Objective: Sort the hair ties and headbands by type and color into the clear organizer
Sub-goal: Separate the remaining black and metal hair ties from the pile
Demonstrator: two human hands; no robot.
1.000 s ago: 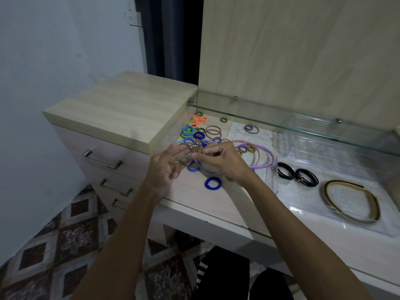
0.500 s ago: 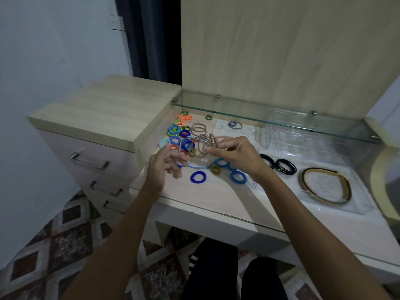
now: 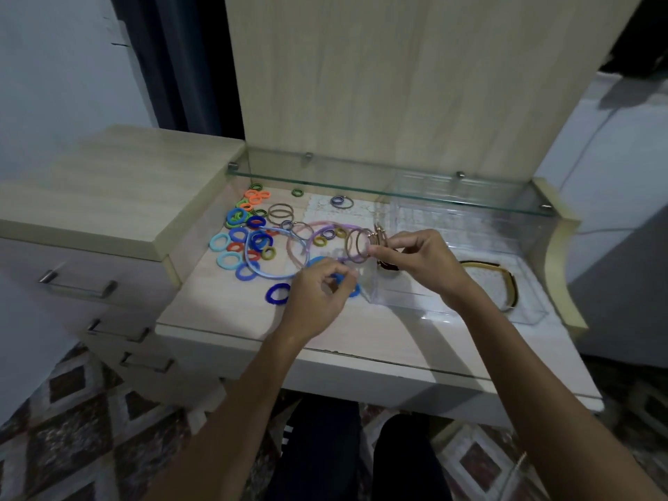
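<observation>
Above the left edge of the clear organizer, the right hand pinches a bunch of thin brown hair ties between thumb and fingertips, the loops standing upright with small gold clasps showing beside the fingers. Lower and to the left, the left hand hovers over the desk with its fingers loosely curled; whether it holds anything cannot be told, as blue ties lie partly hidden under it. One dark blue hair tie lies flat just left of that hand. Further left and back, a scatter of blue, light blue, orange and green ties covers the desk surface, with a light blue headband and a purple headband lying among them. Inside the organizer, a black and gold headband rests in the right part, well apart from the brown ties. A glass shelf runs above the back of the desk.
</observation>
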